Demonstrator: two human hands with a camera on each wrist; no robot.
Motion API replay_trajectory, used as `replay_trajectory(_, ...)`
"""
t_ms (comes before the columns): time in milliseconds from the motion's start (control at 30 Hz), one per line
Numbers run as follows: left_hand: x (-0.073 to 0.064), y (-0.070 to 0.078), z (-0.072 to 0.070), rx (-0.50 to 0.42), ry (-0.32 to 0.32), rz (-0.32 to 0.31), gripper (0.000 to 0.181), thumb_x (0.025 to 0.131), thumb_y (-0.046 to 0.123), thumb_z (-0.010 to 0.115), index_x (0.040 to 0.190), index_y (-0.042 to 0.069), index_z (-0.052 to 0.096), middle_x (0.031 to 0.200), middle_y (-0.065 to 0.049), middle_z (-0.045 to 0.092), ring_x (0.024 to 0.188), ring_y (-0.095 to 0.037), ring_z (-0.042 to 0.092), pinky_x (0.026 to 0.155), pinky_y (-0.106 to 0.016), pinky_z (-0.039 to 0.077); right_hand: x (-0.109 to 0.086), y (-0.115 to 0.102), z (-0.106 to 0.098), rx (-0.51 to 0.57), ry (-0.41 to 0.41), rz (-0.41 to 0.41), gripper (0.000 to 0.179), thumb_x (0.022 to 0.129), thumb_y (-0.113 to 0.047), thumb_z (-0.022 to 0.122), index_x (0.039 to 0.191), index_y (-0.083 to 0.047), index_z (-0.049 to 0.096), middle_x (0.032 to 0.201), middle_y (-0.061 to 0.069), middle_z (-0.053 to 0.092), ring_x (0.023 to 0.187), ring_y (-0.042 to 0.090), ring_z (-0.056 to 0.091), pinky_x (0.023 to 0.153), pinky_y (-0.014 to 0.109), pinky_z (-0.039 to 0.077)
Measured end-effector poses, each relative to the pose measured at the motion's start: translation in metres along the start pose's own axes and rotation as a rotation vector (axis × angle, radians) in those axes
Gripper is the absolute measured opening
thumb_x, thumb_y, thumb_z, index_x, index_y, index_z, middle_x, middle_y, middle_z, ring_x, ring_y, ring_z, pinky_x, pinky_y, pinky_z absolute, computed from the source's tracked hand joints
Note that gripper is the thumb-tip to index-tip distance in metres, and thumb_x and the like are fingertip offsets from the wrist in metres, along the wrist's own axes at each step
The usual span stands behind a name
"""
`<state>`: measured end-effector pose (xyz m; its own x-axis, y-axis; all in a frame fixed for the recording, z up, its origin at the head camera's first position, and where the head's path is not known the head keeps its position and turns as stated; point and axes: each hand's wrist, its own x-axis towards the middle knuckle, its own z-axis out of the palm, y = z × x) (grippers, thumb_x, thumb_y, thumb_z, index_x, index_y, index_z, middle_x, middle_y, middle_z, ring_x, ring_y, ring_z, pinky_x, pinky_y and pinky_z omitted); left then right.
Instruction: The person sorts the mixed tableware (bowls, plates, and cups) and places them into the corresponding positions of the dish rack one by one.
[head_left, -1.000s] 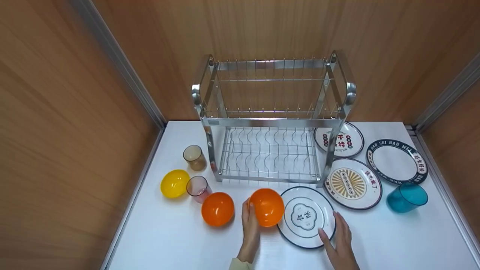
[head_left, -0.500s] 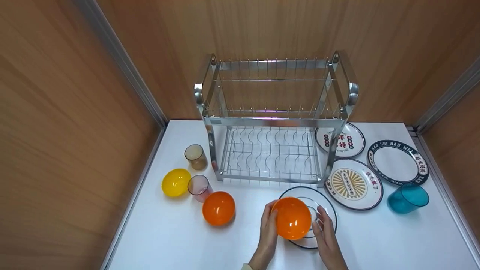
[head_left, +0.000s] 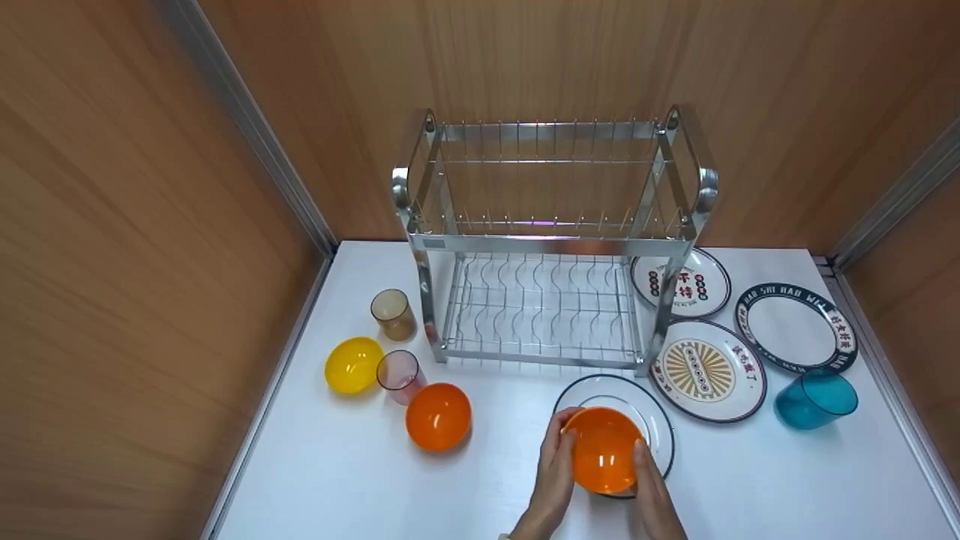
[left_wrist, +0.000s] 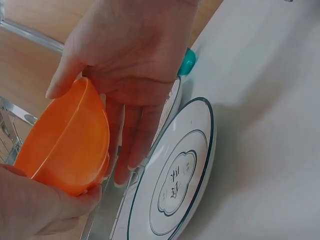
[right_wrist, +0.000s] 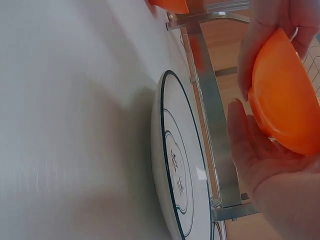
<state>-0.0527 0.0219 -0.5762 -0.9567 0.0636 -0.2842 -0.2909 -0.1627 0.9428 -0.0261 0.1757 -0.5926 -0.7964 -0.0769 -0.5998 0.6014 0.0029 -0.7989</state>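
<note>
An orange bowl [head_left: 602,451] hangs tilted above the near white plate [head_left: 656,412], hiding part of it. My left hand [head_left: 553,480] grips the bowl's left side, thumb over the rim and fingers on the outside. On the opposite side my right hand [head_left: 654,495] holds the rim with its thumb. In the left wrist view that hand's fairly straight fingers [left_wrist: 132,140] run along the bowl's outer wall. A dark rim and black characters mark the plate [left_wrist: 200,125]. Left of the hands rests a second orange bowl [head_left: 439,418].
A two-tier metal dish rack [head_left: 544,246] stands at the back. Left of it are a brown cup [head_left: 394,315], a pink cup [head_left: 401,375] and a yellow bowl [head_left: 354,365]. On the right lie a sunburst plate [head_left: 705,371], a black-rimmed plate [head_left: 795,326], a red-lettered plate [head_left: 690,281] and a teal cup [head_left: 816,401].
My left hand has carried the orange bowl rightward and nearer, from beside the plate to above it. My right hand has left the plate's right edge and come onto the bowl.
</note>
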Motion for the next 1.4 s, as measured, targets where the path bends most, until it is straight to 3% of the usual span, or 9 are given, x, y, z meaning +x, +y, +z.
replay_trajectory(167, -0.004, 0.000, 0.001, 0.005, -0.044, 0.049, 0.030, 0.110, 0.013, 0.039, 0.138, 0.011, 0.049, 0.139, -0.002, 0.055, 0.124, -0.019, 0.054, 0.114, -0.037, 0.043, -0.003, -0.005, -0.002, 0.143, -0.054, 0.011, 0.121, 0.082, -0.094, 0.012, 0.164, -0.006, 0.000, 0.166, 0.025, 0.013, 0.150, 0.043, 0.022, 0.123, 0.061, 0.015)
replay_trajectory(367, -0.007, 0.000, -0.001, 0.005, -0.107, 0.093, 0.030, 0.109, 0.015, 0.044, 0.138, 0.010, 0.047, 0.139, -0.002, 0.054, 0.125, -0.019, 0.052, 0.112, -0.027, 0.043, -0.004, -0.003, 0.000, 0.398, -0.043, -0.058, 0.098, 0.096, -0.080, 0.023, 0.163, -0.010, 0.009, 0.152, 0.008, 0.042, 0.120, 0.011, 0.056, 0.111, 0.038, 0.046)
replay_trajectory(500, -0.009, -0.001, -0.004, -0.004, -0.129, 0.096, 0.030, 0.109, 0.016, 0.044, 0.138, 0.011, 0.047, 0.141, -0.004, 0.054, 0.126, -0.018, 0.051, 0.111, -0.025, 0.042, -0.007, -0.001, 0.000, 0.486, -0.075, -0.059, 0.085, 0.102, -0.071, 0.027, 0.161, -0.011, 0.015, 0.130, -0.006, 0.056, 0.112, 0.008, 0.061, 0.109, 0.036, 0.048)
replay_trajectory(633, -0.010, -0.001, -0.006, 0.003, -0.160, 0.101, 0.031, 0.109, 0.017, 0.044, 0.139, 0.013, 0.047, 0.142, -0.004, 0.053, 0.126, -0.017, 0.050, 0.111, -0.023, 0.041, -0.010, -0.001, 0.001, 0.516, -0.100, -0.041, 0.080, 0.103, -0.069, 0.028, 0.158, -0.012, 0.019, 0.124, -0.008, 0.060, 0.112, 0.011, 0.062, 0.109, 0.036, 0.048)
replay_trajectory(867, -0.009, -0.004, -0.010, 0.007, -0.216, 0.150, 0.036, 0.108, 0.017, 0.043, 0.143, 0.006, 0.045, 0.143, -0.007, 0.053, 0.126, -0.017, 0.051, 0.110, -0.021, 0.041, -0.015, -0.004, 0.000, 0.556, -0.129, -0.016, 0.082, 0.103, -0.069, 0.030, 0.160, -0.012, 0.014, 0.124, -0.007, 0.061, 0.113, 0.014, 0.062, 0.112, 0.038, 0.046)
replay_trajectory(1000, -0.009, -0.005, -0.014, 0.026, -0.269, 0.213, 0.035, 0.110, 0.017, 0.041, 0.143, 0.006, 0.044, 0.144, -0.012, 0.051, 0.127, -0.019, 0.052, 0.112, -0.024, 0.041, -0.017, -0.007, -0.002, 0.635, -0.210, 0.023, 0.084, 0.101, -0.071, 0.034, 0.160, -0.016, 0.012, 0.126, -0.002, 0.060, 0.118, 0.019, 0.062, 0.115, 0.042, 0.042)
replay_trajectory(1133, -0.007, -0.006, -0.017, 0.097, -0.317, 0.294, 0.034, 0.110, 0.017, 0.038, 0.143, 0.010, 0.045, 0.144, -0.009, 0.052, 0.127, -0.018, 0.052, 0.114, -0.029, 0.040, -0.018, -0.010, -0.005, 0.736, -0.299, 0.056, 0.075, 0.100, -0.069, 0.041, 0.153, -0.020, 0.022, 0.130, 0.003, 0.059, 0.122, 0.024, 0.060, 0.118, 0.046, 0.037)
replay_trajectory(1267, -0.005, -0.006, -0.019, 0.168, -0.317, 0.342, 0.032, 0.110, 0.017, 0.038, 0.141, 0.018, 0.047, 0.142, -0.001, 0.054, 0.127, -0.016, 0.052, 0.115, -0.031, 0.040, -0.017, -0.013, -0.006, 0.795, -0.344, 0.066, 0.067, 0.101, -0.065, 0.046, 0.148, -0.022, 0.027, 0.134, 0.004, 0.056, 0.126, 0.026, 0.057, 0.120, 0.046, 0.034)
replay_trajectory(1400, -0.004, -0.006, -0.020, 0.203, -0.312, 0.348, 0.033, 0.110, 0.019, 0.038, 0.141, 0.017, 0.047, 0.142, -0.001, 0.054, 0.127, -0.015, 0.053, 0.115, -0.031, 0.041, -0.015, -0.015, -0.005, 0.803, -0.343, 0.072, 0.066, 0.101, -0.061, 0.051, 0.147, -0.021, 0.027, 0.136, 0.004, 0.055, 0.126, 0.025, 0.055, 0.120, 0.043, 0.034)
